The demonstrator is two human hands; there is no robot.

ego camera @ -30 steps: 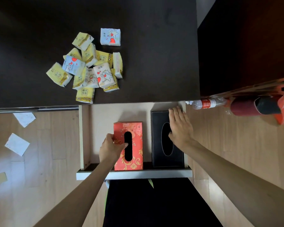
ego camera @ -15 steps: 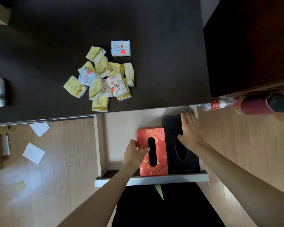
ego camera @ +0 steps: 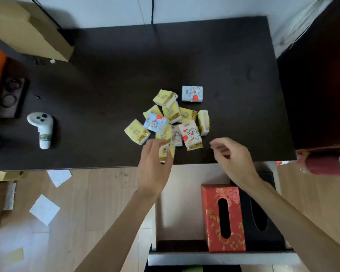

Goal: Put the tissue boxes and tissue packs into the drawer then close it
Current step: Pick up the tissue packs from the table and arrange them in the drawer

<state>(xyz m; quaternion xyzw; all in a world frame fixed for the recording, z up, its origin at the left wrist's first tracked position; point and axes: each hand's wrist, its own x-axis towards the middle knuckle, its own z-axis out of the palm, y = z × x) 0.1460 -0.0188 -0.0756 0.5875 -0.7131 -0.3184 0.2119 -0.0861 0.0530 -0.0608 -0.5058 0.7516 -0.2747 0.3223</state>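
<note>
Both hands have left the drawer (ego camera: 159, 218); left hand (ego camera: 154, 163) now grips a yellow tissue pack (ego camera: 166, 152) at the bench (ego camera: 106, 79) edge, right hand (ego camera: 232, 160) loosely curled, empty. Red tissue box (ego camera: 223, 218) and black tissue box (ego camera: 263, 222) lie inside.

Dark tabletop (ego camera: 184, 55) against a pale wall (ego camera: 204, 6), light wood floor (ego camera: 98, 203) (paper scraps (ego camera: 44, 209) scattered).

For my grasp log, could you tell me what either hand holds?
The left hand closes on a yellow tissue pack at its near end; the right hand holds nothing.
</note>
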